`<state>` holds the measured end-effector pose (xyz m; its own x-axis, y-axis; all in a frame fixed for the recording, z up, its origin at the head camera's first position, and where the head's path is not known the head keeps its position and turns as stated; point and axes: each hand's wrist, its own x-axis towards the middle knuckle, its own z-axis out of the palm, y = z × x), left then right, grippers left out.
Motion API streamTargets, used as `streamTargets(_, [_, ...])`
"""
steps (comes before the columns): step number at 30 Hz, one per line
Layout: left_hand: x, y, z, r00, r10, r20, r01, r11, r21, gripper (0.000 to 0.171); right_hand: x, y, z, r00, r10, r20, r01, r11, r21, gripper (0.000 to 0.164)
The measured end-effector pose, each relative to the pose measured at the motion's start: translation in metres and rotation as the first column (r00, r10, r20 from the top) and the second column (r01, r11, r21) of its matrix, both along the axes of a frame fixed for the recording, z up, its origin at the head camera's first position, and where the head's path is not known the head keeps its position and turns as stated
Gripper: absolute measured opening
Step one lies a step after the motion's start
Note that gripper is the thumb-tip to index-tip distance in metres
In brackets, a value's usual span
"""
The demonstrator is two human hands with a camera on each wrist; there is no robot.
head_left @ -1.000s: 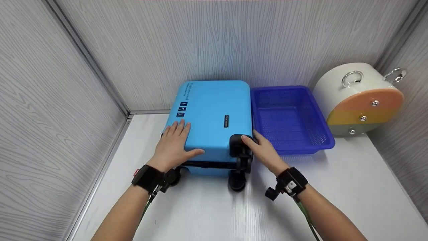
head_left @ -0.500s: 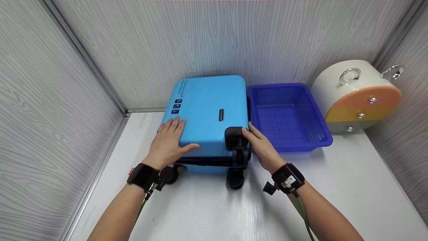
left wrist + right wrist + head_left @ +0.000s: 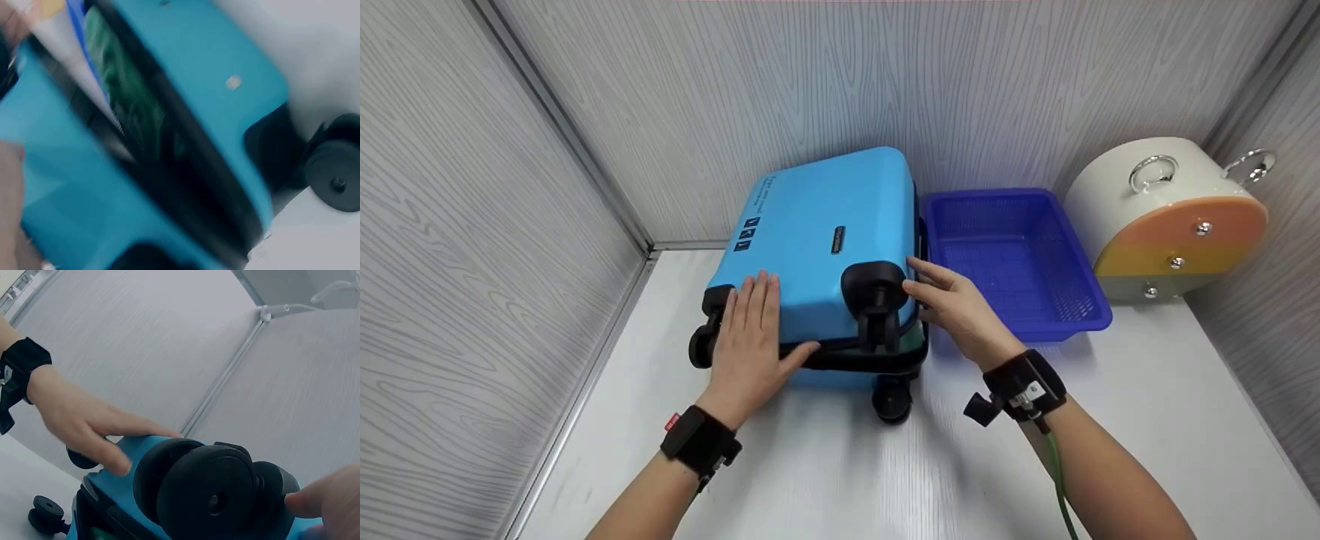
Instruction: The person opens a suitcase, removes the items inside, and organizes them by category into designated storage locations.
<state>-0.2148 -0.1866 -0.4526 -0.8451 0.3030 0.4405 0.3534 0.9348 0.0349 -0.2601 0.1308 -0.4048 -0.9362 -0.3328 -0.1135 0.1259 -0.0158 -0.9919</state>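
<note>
Left of the dark-blue basket point(image 3: 1087, 322) on the bench point(image 3: 810, 480), the light-blue suitcase point(image 3: 802, 206) lies long axis near to far, wheels point(image 3: 892, 405) pointing near, lid ajar. Your left grip point(image 3: 748, 356) rests straight-fingered on its near end; your right grip point(image 3: 960, 311), fingers extended, only touches the near right corner.

Place: seemed a small booth point(image 3: 840, 75), perhaps a lab's.
Walls point(image 3: 997, 82): pale, wood-grained, rose on three sides.
Corner strips point(image 3: 564, 135): were grey metal.
Bench point(image 3: 840, 487): was plain white.
Wristbands point(image 3: 1026, 384): one trailed a green cable point(image 3: 1057, 476).
</note>
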Motion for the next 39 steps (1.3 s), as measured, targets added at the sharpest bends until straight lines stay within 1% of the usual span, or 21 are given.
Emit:
streamTargets(2, [0.002,0.001,-0.01,0.991,-0.023,-0.135,0.02,0.999,-0.025,0.119,0.003,0.001,0.007,1.0,0.016,-0.025,-0.017,0.999,-0.043,0.061])
streamTargets(4, [0.001,0.001,-0.018,0.968,-0.034,-0.248,0.029,0.999,-0.022,0.128,0.005,0.0,0.014,0.999,0.024,-0.042,-0.028,0.995,-0.101,0.057])
streamTargets(7, [-0.003,-0.001,-0.024,0.941,-0.022,-0.337,0.033,0.999,0.026,0.13,0.008,-0.005,0.023,0.998,0.022,-0.067,-0.031,0.989,-0.145,0.054])
streamTargets(10, [-0.005,-0.004,-0.026,0.934,0.006,-0.357,0.022,0.997,0.075,0.131,0.01,-0.012,0.03,0.995,0.012,-0.096,-0.025,0.99,-0.136,0.052])
streamTargets(14, [-0.005,-0.011,-0.021,0.942,0.031,-0.334,0.017,0.99,0.142,0.13,0.01,-0.02,0.033,0.99,0.005,-0.143,-0.028,0.987,-0.161,0.052])
streamTargets(17, [-0.005,-0.017,-0.015,0.953,0.045,-0.301,0.018,0.979,0.202,0.127,0.01,-0.022,0.028,0.978,0.016,-0.209,-0.053,0.984,-0.171,0.051])
streamTargets(19, [-0.006,-0.021,-0.011,0.958,0.057,-0.28,0.015,0.968,0.249,0.126,0.009,-0.021,0.021,0.967,0.037,-0.252,-0.064,0.993,-0.1,0.048])
streamTargets(21, [-0.006,-0.025,-0.006,0.964,0.077,-0.255,0.003,0.954,0.301,0.125,0.008,-0.02,0.009,0.955,0.084,-0.286,-0.071,0.996,0.055,0.042])
streamTargets(22, [-0.006,-0.027,-0.004,0.966,0.088,-0.245,-0.003,0.945,0.326,0.124,0.009,-0.019,0.002,0.948,0.117,-0.297,-0.07,0.984,0.162,0.039])
streamTargets(23, [-0.007,-0.029,-0.001,0.967,0.099,-0.235,-0.011,0.936,0.352,0.122,0.01,-0.017,-0.007,0.938,0.157,-0.308,-0.069,0.958,0.279,0.036])
streamTargets(24, [-0.007,-0.031,0.001,0.969,0.111,-0.221,-0.019,0.925,0.379,0.122,0.011,-0.016,-0.016,0.924,0.206,-0.323,-0.067,0.917,0.393,0.034])
streamTargets(26, [-0.007,-0.035,0.005,0.973,0.131,-0.189,-0.036,0.899,0.436,0.12,0.016,-0.014,-0.036,0.875,0.321,-0.363,-0.054,0.81,0.585,0.03])
streamTargets(27, [-0.007,-0.038,0.006,0.976,0.135,-0.172,-0.041,0.885,0.464,0.121,0.018,-0.013,-0.046,0.839,0.38,-0.39,-0.035,0.752,0.658,0.028])
streamTargets(28, [-0.007,-0.041,0.008,0.978,0.14,-0.156,-0.046,0.87,0.491,0.122,0.021,-0.011,-0.055,0.79,0.439,-0.428,-0.002,0.699,0.715,0.026])
streamTargets(29, [-0.007,-0.044,0.009,0.98,0.145,-0.135,-0.054,0.85,0.523,0.123,0.023,-0.01,-0.064,0.731,0.494,-0.47,0.039,0.658,0.752,0.024])
streamTargets(30, [-0.007,-0.047,0.01,0.982,0.147,-0.116,-0.058,0.829,0.556,0.125,0.024,-0.009,-0.072,0.667,0.538,-0.516,0.086,0.633,0.77,0.022])
streamTargets(32, [-0.007,-0.054,0.012,0.985,0.152,-0.087,-0.068,0.792,0.607,0.127,0.026,-0.007,-0.084,0.543,0.593,-0.595,0.187,0.605,0.774,0.021])
streamTargets(34, [-0.008,-0.061,0.013,0.985,0.151,-0.084,-0.059,0.75,0.659,0.127,0.025,-0.005,-0.093,0.441,0.612,-0.657,0.277,0.603,0.748,0.028])
streamTargets(35, [-0.009,-0.065,0.014,0.985,0.15,-0.08,-0.054,0.723,0.689,0.127,0.025,-0.004,-0.096,0.403,0.615,-0.678,0.308,0.606,0.733,0.031])
streamTargets(36, [-0.009,-0.068,0.014,0.986,0.15,-0.078,-0.05,0.697,0.715,0.125,0.024,-0.003,-0.098,0.375,0.618,-0.691,0.332,0.607,0.722,0.035])
streamTargets(39, [-0.007,-0.077,0.017,0.989,0.137,-0.061,-0.035,0.604,0.797,0.122,0.022,-0.002,-0.103,0.305,0.629,-0.715,0.394,0.6,0.696,0.038])
